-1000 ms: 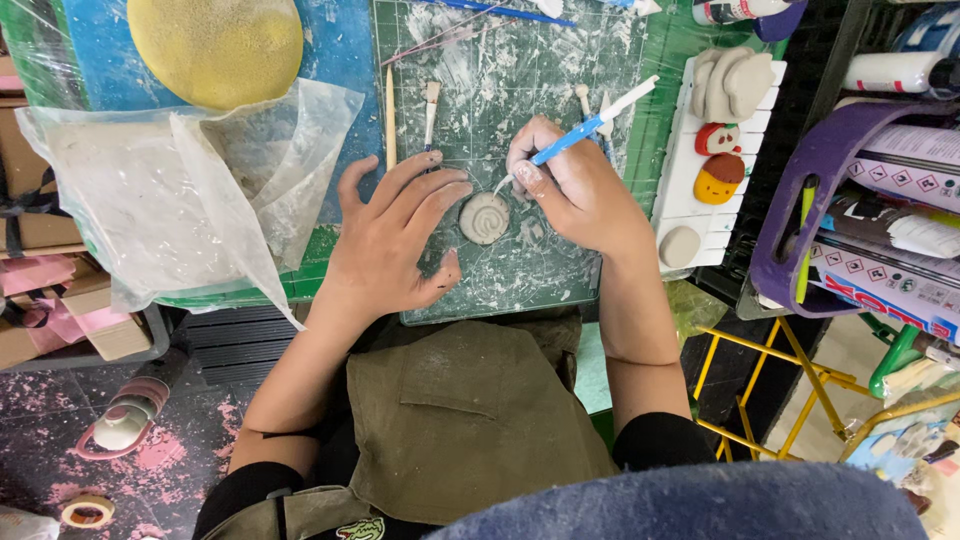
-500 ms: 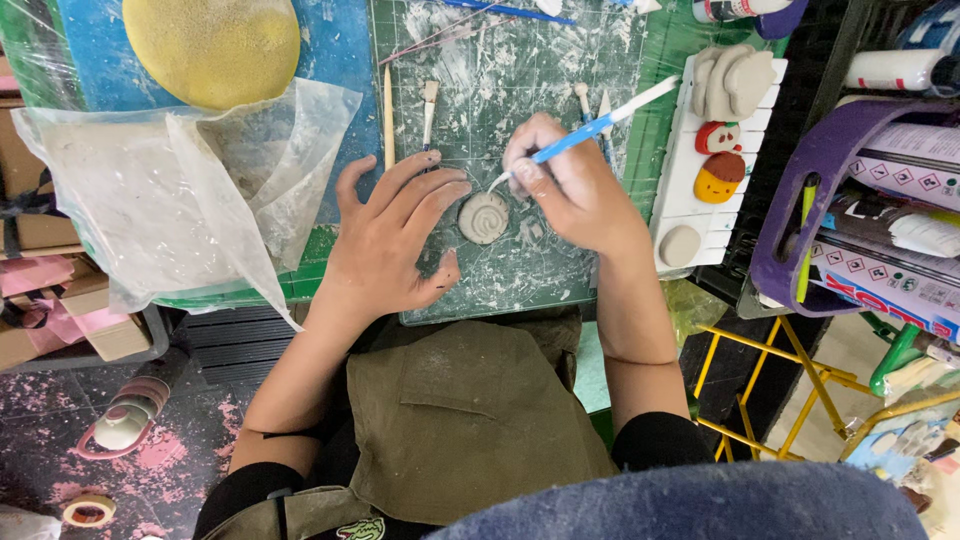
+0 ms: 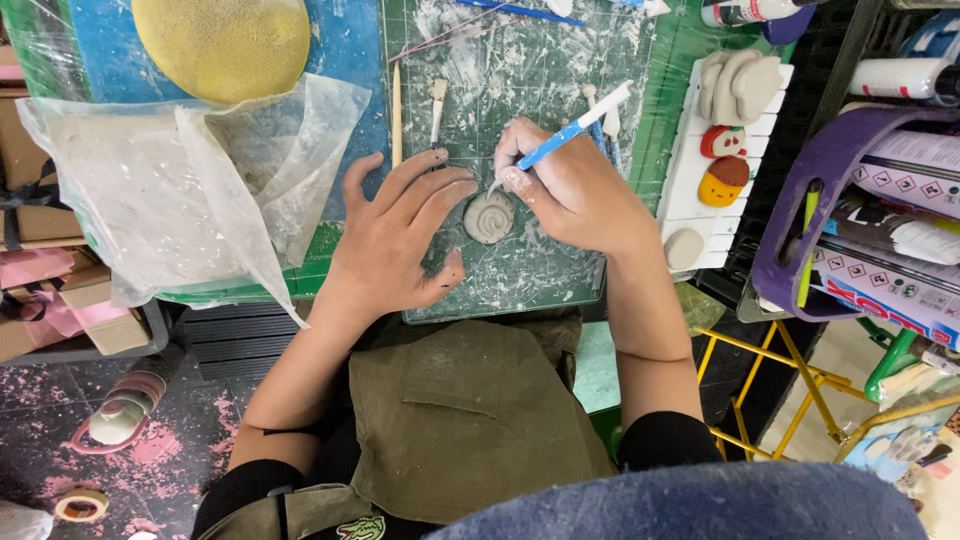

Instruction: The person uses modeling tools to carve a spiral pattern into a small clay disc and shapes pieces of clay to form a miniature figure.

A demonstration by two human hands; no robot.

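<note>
A small grey clay disc [image 3: 489, 217] with a spiral carved in it lies on a dark green cutting mat [image 3: 520, 285] smeared with white clay. My right hand [image 3: 570, 190] grips a blue and white sculpting tool [image 3: 565, 132] like a pen, its tip at the disc's upper edge. My left hand [image 3: 400, 235] rests flat on the mat just left of the disc, fingers spread, fingertips beside the clay.
A crumpled clear plastic bag [image 3: 190, 190] and a yellow sponge [image 3: 225, 45] lie at the left. Wooden and white modelling tools [image 3: 437, 100] lie above the hands. A white tray [image 3: 700, 210] with clay figures stands at the right, beside a purple basket [image 3: 800, 200].
My right hand has shifted slightly, and the tool tip has moved along the disc's upper edge. The left hand stays put.
</note>
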